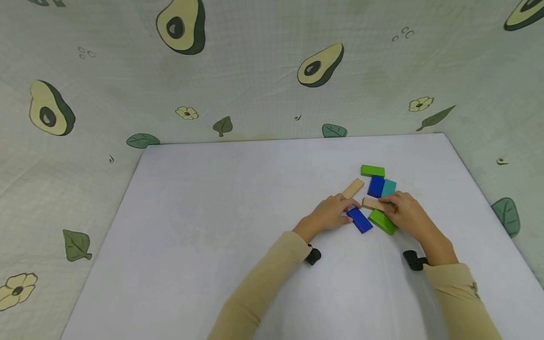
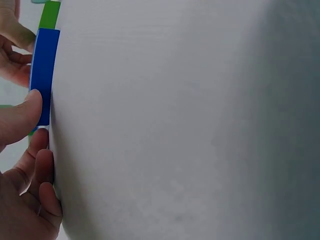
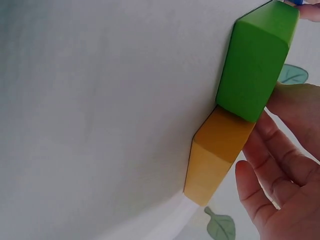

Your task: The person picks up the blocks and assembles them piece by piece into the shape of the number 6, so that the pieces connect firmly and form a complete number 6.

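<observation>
My left hand (image 1: 329,215) pinches the upper end of a blue block (image 1: 360,220), the index finger across its end. In the left wrist view the thumb (image 2: 32,107) presses on this blue block (image 2: 45,75). My right hand (image 1: 405,217) holds the right end of a plain wooden block (image 1: 372,204) between thumb and fingers. Just below that lies a green block (image 1: 382,222), which the right wrist view shows close to the thumb. An orange-yellow block (image 3: 215,150) touches the green block's end; in the head view the right hand mostly hides it.
Beyond the hands, a dark blue block (image 1: 376,186) and a teal block (image 1: 388,187) lie side by side, with another green block (image 1: 372,170) behind them. Another plain wooden block (image 1: 353,188) lies slanted past the left fingers. All rest on a white table (image 1: 212,212) before an avocado-print cloth (image 1: 255,71).
</observation>
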The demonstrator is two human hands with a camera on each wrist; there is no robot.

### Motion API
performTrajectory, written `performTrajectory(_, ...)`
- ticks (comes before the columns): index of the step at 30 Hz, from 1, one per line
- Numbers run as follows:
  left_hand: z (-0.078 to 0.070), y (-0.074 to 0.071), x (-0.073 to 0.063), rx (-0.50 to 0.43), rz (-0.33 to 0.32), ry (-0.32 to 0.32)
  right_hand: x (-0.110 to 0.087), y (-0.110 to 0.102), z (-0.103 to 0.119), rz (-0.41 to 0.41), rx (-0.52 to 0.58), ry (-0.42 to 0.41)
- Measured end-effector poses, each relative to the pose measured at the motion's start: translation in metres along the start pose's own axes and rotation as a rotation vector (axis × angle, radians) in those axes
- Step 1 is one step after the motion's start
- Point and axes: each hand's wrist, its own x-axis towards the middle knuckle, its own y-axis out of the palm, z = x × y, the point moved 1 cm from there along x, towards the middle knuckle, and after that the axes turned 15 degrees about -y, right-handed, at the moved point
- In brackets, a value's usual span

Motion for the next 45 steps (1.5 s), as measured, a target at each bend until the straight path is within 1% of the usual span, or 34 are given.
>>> performTrajectory(4,0.000,-0.001,0.000,0.026,-0.001,-0.002,0.001,-0.001,0.001,-0.009,-0.018,-0.021)
performTrajectory(9,-0.004,-0.004,-0.001,0.093,-0.003,-0.013,0.002,-0.003,0.002,-0.012,-0.023,-0.038)
performTrajectory(14,-0.008,-0.006,-0.003,0.134,-0.006,-0.014,0.003,-0.004,0.003,-0.003,-0.018,-0.030)
performTrajectory(19,-0.006,-0.006,-0.004,0.118,-0.020,-0.029,0.003,-0.004,0.004,0.029,-0.002,0.013)
performTrajectory(25,0.003,-0.007,-0.008,0.048,-0.035,-0.078,0.003,-0.007,0.008,0.031,0.023,0.038)
performTrajectory(29,0.011,-0.012,-0.014,0.012,-0.050,-0.111,0.003,-0.010,0.013,0.010,0.044,0.049)
performTrajectory(34,0.026,-0.020,-0.022,-0.020,-0.079,-0.162,0.005,-0.012,0.022,-0.023,0.068,0.051)
performTrajectory(37,0.039,-0.024,-0.026,-0.050,-0.100,-0.194,0.008,-0.013,0.028,-0.035,0.083,0.045)
performTrajectory(43,0.067,-0.033,-0.036,-0.102,-0.149,-0.261,0.018,-0.010,0.042,-0.079,0.089,-0.024)
performTrajectory(45,0.077,-0.036,-0.040,-0.113,-0.167,-0.277,0.024,-0.008,0.048,-0.075,0.100,-0.026)
